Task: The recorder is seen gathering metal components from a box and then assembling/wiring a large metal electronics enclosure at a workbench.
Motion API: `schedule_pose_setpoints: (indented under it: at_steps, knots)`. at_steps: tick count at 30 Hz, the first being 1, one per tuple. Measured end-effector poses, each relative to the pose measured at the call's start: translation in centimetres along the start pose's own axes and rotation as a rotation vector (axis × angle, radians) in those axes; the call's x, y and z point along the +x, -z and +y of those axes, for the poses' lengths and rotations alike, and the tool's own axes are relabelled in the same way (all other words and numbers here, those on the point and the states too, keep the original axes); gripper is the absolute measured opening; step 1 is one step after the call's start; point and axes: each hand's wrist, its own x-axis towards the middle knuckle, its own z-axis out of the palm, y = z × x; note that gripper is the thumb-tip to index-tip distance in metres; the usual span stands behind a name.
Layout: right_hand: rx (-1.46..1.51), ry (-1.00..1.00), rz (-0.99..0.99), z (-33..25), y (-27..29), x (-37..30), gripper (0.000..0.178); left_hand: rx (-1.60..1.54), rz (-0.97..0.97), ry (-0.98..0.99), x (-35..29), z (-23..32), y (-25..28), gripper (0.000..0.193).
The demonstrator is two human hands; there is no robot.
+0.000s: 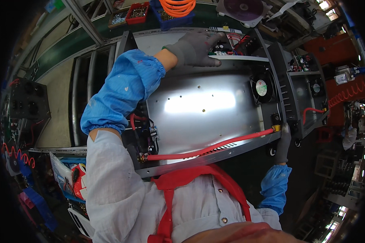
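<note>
An open metal chassis (182, 133) lies in front of me, with a fan (261, 87) in its right side. A thick red cable (215, 145) runs along its near side to a yellow fitting (276, 128). Grey-gloved, my left hand (196, 48) reaches over the far partition, thumb and fingers apart, beside a circuit board with red wires (235, 44). It rests there and holds nothing that I can see. My right hand (284, 143), also gloved, is against the chassis's near right corner; its fingers are not clear enough to read.
A second chassis (308, 97) with a fan stands close on the right. Metal rollers (83, 93) lie to the left. Beyond the chassis are a red bin of small parts (136, 14), a blue bin (166, 20) and an orange coiled hose (177, 6).
</note>
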Motion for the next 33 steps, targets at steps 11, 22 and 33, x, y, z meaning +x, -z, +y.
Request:
schedule_pose_setpoints:
  at_steps: [11,22,33]
  knots:
    - [0.043,-0.069,0.012,0.5,0.5,0.3,0.045,0.112,-0.093,0.074,0.1,1.3,0.4,0.089]
    - [0.017,-0.008,-0.043,0.4,0.4,-0.1,0.041,-0.924,0.032,0.307,-1.1,-1.7,0.0,0.067]
    - [0.005,-0.027,-0.010,0.0,0.2,0.1,0.043,-0.431,0.114,0.219,-0.1,-2.8,-2.1,0.056]
